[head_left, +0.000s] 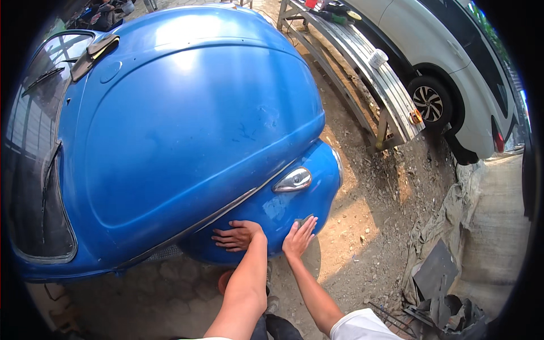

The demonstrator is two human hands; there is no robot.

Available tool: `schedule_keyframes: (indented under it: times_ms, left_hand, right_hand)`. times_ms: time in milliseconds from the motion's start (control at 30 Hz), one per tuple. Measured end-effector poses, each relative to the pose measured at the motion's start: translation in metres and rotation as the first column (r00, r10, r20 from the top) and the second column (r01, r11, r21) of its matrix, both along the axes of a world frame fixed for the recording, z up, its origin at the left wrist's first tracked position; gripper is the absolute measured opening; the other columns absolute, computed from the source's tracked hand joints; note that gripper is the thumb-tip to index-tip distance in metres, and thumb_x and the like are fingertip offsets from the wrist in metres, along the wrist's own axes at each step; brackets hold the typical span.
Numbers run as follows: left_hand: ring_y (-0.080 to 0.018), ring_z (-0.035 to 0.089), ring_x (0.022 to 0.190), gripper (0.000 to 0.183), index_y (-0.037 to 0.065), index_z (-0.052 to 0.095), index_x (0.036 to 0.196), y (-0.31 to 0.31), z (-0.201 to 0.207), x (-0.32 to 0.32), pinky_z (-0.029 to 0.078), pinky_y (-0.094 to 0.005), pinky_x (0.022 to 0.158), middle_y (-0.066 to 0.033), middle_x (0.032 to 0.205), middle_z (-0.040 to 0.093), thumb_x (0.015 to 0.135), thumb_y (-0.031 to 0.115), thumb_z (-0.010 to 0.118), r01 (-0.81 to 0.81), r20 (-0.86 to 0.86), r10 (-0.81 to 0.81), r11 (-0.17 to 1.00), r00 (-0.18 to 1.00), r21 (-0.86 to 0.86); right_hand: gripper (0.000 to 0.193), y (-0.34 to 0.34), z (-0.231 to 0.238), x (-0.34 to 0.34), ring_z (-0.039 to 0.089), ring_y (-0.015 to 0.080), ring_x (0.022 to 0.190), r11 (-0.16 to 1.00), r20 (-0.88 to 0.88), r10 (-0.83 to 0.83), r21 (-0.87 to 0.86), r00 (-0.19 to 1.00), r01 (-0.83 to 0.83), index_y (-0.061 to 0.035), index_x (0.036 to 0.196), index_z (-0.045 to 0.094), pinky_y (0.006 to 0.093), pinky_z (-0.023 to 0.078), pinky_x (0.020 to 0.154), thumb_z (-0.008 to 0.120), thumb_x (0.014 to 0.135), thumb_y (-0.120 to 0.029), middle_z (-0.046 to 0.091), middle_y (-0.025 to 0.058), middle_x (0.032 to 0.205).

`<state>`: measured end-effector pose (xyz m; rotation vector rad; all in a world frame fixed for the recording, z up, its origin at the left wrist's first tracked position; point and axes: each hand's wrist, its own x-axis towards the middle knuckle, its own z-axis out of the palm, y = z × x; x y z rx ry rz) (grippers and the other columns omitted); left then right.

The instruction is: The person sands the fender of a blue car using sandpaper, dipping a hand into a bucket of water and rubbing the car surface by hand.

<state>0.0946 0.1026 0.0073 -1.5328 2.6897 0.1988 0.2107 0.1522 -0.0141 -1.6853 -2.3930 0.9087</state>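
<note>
A blue car's rounded front fender (255,238) curves below its large hood (192,124). My left hand (239,236) lies flat on the fender with its fingers spread, holding nothing. To its right, my right hand (298,238) presses against the fender's side, fingers stretched out. Beneath those fingers, the edge of a small dark grey piece of sandpaper (302,219) shows; the rest is covered by the hand. Above my right hand sits a chrome teardrop-shaped lamp (293,180) on top of the fender.
A long slatted metal bench (362,48) stands at the far right, with a white container (378,58) on it. Behind it is parked a white car (419,34). Dark scrap pieces (442,306) lie at lower right beside a pale tarp (493,221). The ground (368,249) is gravelly.
</note>
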Motion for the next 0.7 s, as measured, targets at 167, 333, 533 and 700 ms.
schedule_keyframes:
  times_ms: [167, 333, 533, 700]
  left_hand:
    - [-0.034, 0.024, 0.147, 0.058, 0.011, 0.029, 0.151, 0.009, -0.001, -0.007, 0.021, -0.0541, 0.117, -0.0136, 0.158, 0.027, 0.098, 0.035, 0.035, 0.091, 0.081, -0.089, 0.996, 0.993, -0.023]
    - [-0.0341, 0.025, 0.147, 0.058, 0.011, 0.029, 0.151, 0.001, -0.009, -0.005, 0.021, -0.0539, 0.117, -0.0136, 0.158, 0.027, 0.099, 0.035, 0.035, 0.111, 0.067, -0.109, 0.993, 0.992, -0.029]
    - [-0.0341, 0.025, 0.146, 0.057, 0.012, 0.03, 0.151, 0.014, -0.012, -0.001, 0.022, -0.0537, 0.116, -0.0136, 0.158, 0.028, 0.099, 0.035, 0.035, 0.113, 0.003, -0.113, 0.993, 0.994, 0.021]
    - [-0.0341, 0.026, 0.146, 0.057, 0.012, 0.03, 0.151, -0.002, -0.014, -0.006, 0.022, -0.0536, 0.116, -0.0136, 0.158, 0.028, 0.099, 0.035, 0.035, 0.084, -0.062, -0.083, 0.996, 0.995, 0.015]
  right_hand:
    - [0.071, 0.093, -0.02, -0.038, 0.013, 0.0369, 0.15, 0.946, 0.12, -0.292, -0.113, 0.949, 0.305, 0.0065, 0.152, 0.017, 0.0497, 0.011, 0.121, 0.026, 0.105, -0.046, 0.015, 0.0254, 0.16]
    - [0.067, 0.025, -0.018, -0.014, 0.014, 0.0366, 0.15, 0.997, -0.106, 0.059, 0.054, 0.993, -0.053, -0.0019, 0.156, 0.015, 0.0546, 0.015, 0.119, 0.031, 0.105, -0.042, 0.013, 0.0203, 0.162]
    - [0.072, 0.108, -0.022, -0.033, 0.012, 0.0345, 0.15, 0.932, 0.049, -0.331, -0.138, 0.942, 0.335, 0.0013, 0.155, 0.015, 0.053, 0.011, 0.12, 0.025, 0.104, -0.049, 0.013, 0.0214, 0.162]
    - [0.068, 0.035, -0.01, -0.019, 0.011, 0.0343, 0.151, 0.995, -0.178, 0.094, 0.002, 0.98, -0.095, -0.0001, 0.155, 0.015, 0.0499, 0.01, 0.12, 0.032, 0.104, -0.043, 0.012, 0.0209, 0.162]
